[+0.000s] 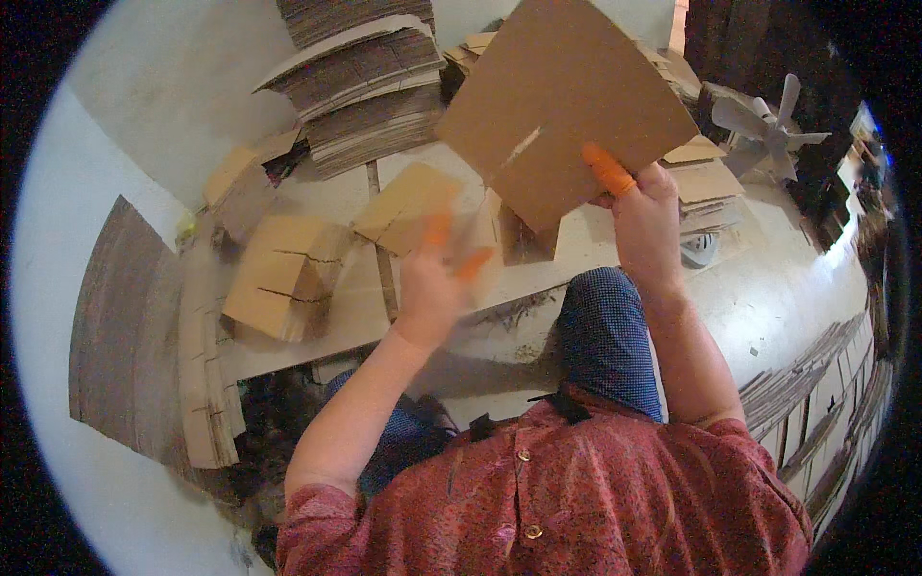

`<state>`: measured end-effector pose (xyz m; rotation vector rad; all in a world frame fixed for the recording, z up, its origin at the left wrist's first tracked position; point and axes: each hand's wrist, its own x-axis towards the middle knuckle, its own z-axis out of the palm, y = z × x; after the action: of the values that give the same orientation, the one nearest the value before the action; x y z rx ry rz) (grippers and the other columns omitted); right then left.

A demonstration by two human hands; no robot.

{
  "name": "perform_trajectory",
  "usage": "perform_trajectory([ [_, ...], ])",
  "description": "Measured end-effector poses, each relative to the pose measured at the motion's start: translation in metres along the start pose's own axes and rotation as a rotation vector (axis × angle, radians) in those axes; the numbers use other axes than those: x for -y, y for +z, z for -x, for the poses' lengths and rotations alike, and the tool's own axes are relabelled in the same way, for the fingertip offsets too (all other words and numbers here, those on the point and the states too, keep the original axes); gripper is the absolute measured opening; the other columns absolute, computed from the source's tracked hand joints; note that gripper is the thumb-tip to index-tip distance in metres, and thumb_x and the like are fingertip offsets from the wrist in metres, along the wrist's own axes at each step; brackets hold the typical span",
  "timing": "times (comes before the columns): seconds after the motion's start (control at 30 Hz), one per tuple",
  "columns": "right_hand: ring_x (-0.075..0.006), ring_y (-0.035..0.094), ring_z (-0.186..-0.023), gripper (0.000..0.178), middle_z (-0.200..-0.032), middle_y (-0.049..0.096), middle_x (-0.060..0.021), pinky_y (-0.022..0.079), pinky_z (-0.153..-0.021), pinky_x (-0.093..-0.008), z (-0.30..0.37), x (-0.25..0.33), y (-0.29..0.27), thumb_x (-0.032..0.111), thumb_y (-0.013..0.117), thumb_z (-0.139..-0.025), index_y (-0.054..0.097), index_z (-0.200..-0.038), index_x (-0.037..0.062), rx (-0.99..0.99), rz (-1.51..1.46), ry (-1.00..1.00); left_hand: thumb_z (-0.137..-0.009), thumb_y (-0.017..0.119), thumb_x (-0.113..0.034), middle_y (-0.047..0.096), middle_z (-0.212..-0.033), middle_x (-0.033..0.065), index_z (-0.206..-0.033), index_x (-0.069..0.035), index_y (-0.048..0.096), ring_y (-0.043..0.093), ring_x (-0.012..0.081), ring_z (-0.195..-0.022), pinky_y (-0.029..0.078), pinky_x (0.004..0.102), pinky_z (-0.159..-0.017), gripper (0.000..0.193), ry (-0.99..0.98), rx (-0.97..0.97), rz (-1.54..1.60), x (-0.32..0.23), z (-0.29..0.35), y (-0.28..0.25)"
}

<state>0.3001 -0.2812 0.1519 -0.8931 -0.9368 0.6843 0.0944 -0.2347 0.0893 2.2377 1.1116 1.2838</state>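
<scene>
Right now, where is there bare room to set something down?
Widest: the pale surface between right forearm, fan and cardboard stack at lower right. Smaller: a white tabletop strip between right forearm and brown cardboard piece. Crowded: around the left hand, with cardboard boxes and tall cardboard-sheet stack behind.

The flat square cardboard sheet (576, 82) is brown with one pale streak; the tapered finger covers (608, 171) are vivid orange. The buttoned cloth shirt (624, 490) is mottled red, the cloth trousers (603, 331) dark blue, finely checked, the bladed fan (767, 125) pale grey.
</scene>
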Motion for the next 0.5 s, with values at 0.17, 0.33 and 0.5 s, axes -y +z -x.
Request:
perform_trajectory([
  [0.17,-0.0068,0.051,-0.067,0.006,-0.078,0.062,-0.0007,0.043,-0.059,-0.0235,0.006,-0.008,-0.018,0.005,0.061,-0.080,0.063,-0.084,0.0005,0.177,0.420,-0.119,-0.075,0.065,-0.010,0.064,-0.083,0.0154,-0.095,0.001,0.062,0.061,0.0238,-0.073,0.048,0.0318,-0.067,0.023,-0.080,-0.029,-0.023,0.011,0.008,0.012],
  [0.33,-0.0083,0.042,-0.059,0.010,-0.062,0.058,-0.0142,0.041,-0.049,-0.0311,0.014,-0.089,-0.026,0.008,0.061,-0.078,0.059,-0.076,-0.0016,0.281,0.543,-0.161,-0.077,0.063,-0.007,0.065,-0.081,0.0150,-0.091,0.002,0.063,0.062,0.0196,-0.069,0.047,0.0287,-0.062,0.017,-0.031,0.079,0.047,0.009,0.007,0.009],
  [0.5,-0.0147,0.057,-0.065,0.009,-0.073,0.062,-0.0166,0.044,-0.054,-0.0305,0.040,-0.129,-0.030,0.004,0.060,-0.080,0.060,-0.085,-0.0030,0.379,0.726,-0.063,-0.080,0.062,-0.008,0.065,-0.080,0.0087,-0.095,0.001,0.063,0.057,0.0105,-0.068,0.046,0.0246,-0.062,0.018,-0.116,0.071,0.119,0.000,0.009,0.011],
])
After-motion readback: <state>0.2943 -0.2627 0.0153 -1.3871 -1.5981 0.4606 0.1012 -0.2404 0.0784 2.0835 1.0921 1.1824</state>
